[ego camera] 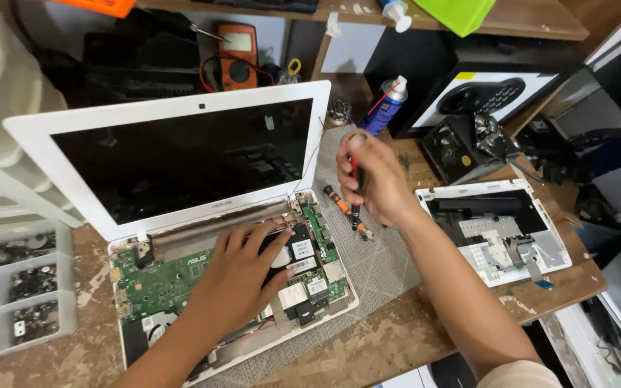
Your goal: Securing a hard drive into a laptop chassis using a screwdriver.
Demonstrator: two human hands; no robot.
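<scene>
A white laptop [174, 154] stands open on the workbench, its keyboard cover off and its green circuit board [156, 284] bare. My left hand [242, 276] lies flat on the board near its middle, fingers spread. My right hand [375, 176] hovers just right of the laptop's base, closed around a red and black screwdriver [356, 205] held upright, tip down by the base's right edge. A second, orange screwdriver [339, 203] lies on the grey mat [382, 266] beneath that hand.
The removed white keyboard cover [497, 230] lies face down at the right. A blue spray can [384, 106], a black device [461, 147] and an orange multimeter [237, 54] sit behind. A clear compartment tray [16, 294] of small parts is at left.
</scene>
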